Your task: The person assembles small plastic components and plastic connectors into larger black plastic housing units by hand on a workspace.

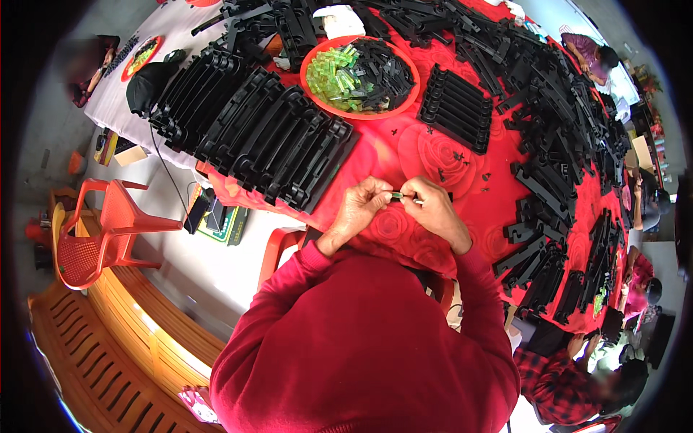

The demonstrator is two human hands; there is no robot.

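The left hand (359,204) and the right hand (435,206) meet in front of the person's chest, and both are closed in a pinch on one small green translucent plastic piece (396,195), which is held between the fingertips of the two hands, just above the red worktop (404,155) with its rose pattern. The left hand grips the piece from its left end, the right hand from its right end; whether a thin pale part sticks out near the right fingers is too small to tell. Both forearms are in red sleeves (462,278). Beyond the green piece, further from the person, a round orange bowl (359,77) stands on the worktop; its left half is filled with many more green translucent pieces (332,74) and its right half with small black plastic parts (382,68). To the left of this bowl lies a long row of curved black plastic mouldings (260,133), packed side by side. To the right of the bowl lies a shorter stack of ribbed black mouldings (456,108), and further right a big loose heap of long black plastic strips (556,123) follows the worktop edge. Far left of the bowl, on the floor, stands an orange plastic chair (101,231).
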